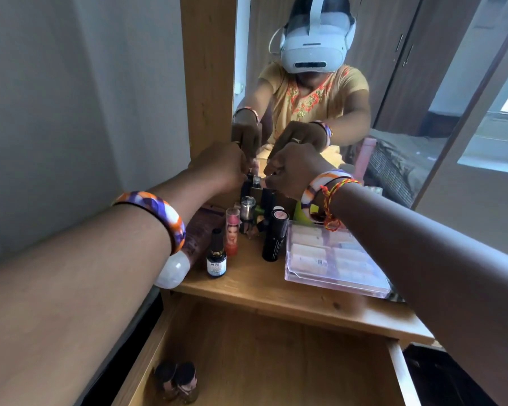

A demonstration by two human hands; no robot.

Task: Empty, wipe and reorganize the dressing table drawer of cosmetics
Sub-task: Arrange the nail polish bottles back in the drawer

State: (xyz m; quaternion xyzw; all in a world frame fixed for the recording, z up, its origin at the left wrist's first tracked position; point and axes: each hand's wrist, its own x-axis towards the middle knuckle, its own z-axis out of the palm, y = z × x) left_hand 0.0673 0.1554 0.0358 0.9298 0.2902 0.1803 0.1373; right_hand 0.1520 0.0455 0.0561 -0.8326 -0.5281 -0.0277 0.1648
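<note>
The wooden drawer stands pulled open below the table top; two small brown bottles sit at its front left. Both hands reach to the back of the table top, close to the mirror. My left hand and my right hand have their fingers curled around small dark cosmetic items in the cluster there; which item each holds is hard to tell. A dark nail polish bottle, a pink lipstick and a black tube stand nearby.
A clear pink plastic case lies on the right of the table top. A brown tube with a white cap lies at the left edge. The mirror rises right behind the cosmetics. A grey wall is on the left.
</note>
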